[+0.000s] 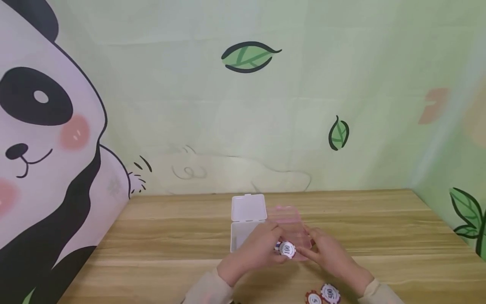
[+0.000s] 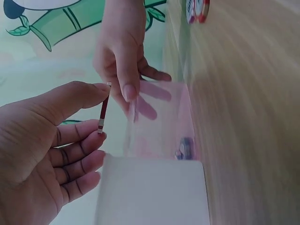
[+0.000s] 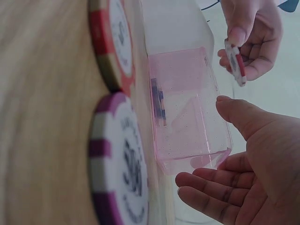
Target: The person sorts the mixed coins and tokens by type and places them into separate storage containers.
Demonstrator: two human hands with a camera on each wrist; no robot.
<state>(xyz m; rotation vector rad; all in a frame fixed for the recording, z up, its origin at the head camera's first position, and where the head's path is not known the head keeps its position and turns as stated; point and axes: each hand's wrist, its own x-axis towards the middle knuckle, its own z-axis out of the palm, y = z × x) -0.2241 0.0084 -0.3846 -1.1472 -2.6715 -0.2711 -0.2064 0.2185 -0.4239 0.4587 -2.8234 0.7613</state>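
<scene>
My left hand (image 1: 262, 242) pinches a white poker chip marked 100 (image 1: 287, 250) between thumb and fingers. Seen edge-on in the left wrist view, this chip (image 2: 104, 108) has red and white edge bands. It is raised above the open pink see-through box (image 3: 187, 136). My right hand (image 1: 334, 255) holds the right end of that box, thumb on one side and fingers around the end. Inside the box lies a dark blue and white chip (image 3: 158, 103); whether there is more than one there, I cannot tell.
A white box (image 1: 248, 207) with its lid raised stands left of the pink one. Near the table's front edge lie a red chip marked 5 (image 1: 314, 298) and a purple chip marked 500 (image 1: 330, 293). Behind the wooden table (image 1: 171, 228) hangs a printed backdrop.
</scene>
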